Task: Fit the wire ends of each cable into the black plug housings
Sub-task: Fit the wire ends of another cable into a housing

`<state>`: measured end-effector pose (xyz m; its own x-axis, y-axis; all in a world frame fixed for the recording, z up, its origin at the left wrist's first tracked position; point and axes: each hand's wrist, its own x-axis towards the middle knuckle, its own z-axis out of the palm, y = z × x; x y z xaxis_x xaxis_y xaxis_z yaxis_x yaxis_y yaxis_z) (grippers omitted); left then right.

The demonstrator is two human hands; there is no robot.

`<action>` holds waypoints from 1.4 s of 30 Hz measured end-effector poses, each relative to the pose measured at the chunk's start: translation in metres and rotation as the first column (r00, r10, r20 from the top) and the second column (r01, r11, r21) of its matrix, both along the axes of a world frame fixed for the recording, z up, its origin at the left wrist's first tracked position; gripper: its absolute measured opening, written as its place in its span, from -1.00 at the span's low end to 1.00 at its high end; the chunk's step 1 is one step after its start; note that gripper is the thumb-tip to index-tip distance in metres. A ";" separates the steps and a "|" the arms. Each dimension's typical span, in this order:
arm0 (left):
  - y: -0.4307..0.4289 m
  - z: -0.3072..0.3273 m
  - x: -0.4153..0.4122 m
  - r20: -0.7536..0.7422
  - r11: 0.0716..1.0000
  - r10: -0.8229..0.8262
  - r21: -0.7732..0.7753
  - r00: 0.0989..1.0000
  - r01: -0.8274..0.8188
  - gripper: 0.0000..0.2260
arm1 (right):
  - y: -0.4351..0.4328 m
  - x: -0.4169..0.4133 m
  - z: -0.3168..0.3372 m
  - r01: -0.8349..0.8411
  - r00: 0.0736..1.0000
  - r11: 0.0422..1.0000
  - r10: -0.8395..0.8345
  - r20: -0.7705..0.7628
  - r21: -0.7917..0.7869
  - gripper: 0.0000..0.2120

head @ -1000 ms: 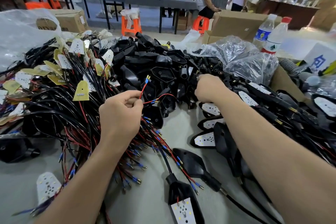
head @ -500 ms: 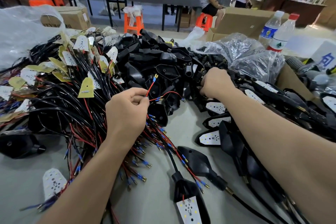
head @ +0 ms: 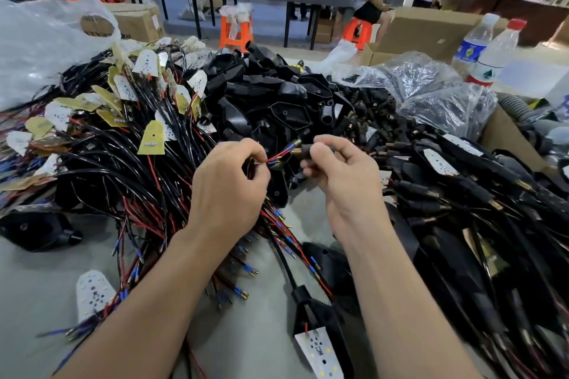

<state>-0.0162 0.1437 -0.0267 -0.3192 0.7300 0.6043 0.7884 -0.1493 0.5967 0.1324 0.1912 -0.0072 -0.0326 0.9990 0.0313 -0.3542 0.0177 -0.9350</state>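
My left hand (head: 228, 184) pinches a thin red wire end (head: 278, 156) with a blue sleeve and brass tip. My right hand (head: 338, 172) holds a small black plug piece with a brass tip (head: 303, 149), pointed at the wire end; the two tips nearly touch. Both hands hover over the table's middle. A big tangle of black and red cables (head: 129, 169) with small circuit boards lies at the left. A heap of black plug housings (head: 264, 101) rises behind the hands.
Assembled cables with housings (head: 462, 209) pile up at the right. Clear plastic bags (head: 431, 92) and two water bottles (head: 489, 52) stand at the back right, with cardboard boxes (head: 431, 31) behind. Loose LED boards (head: 320, 354) lie near the front edge. People stand by far tables.
My right hand has come back from the heap of housings with a small black plug piece and met my left hand, which has lowered the red wire end towards it.
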 end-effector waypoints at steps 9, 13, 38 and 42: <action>0.000 0.002 0.002 0.181 0.999 0.027 -0.044 0.983 -0.020 -0.76 | 0.001 0.006 0.000 -0.040 0.996 0.993 0.032 -0.079 -0.110 -0.86; 0.001 0.005 0.003 0.159 0.997 -0.028 -0.060 0.987 0.038 -0.80 | 0.001 0.011 0.001 -0.132 0.991 0.984 0.132 -0.006 -0.117 -0.89; -0.005 0.003 0.006 0.052 0.978 -0.186 -0.087 0.981 0.190 -0.74 | -0.007 0.009 -0.019 -0.081 0.552 0.881 -0.350 0.757 0.466 -0.66; -0.006 0.003 0.011 0.134 0.982 -0.162 -0.074 0.978 0.173 -0.66 | -0.009 0.004 -0.022 -0.122 0.620 0.900 -0.259 0.740 0.418 -0.59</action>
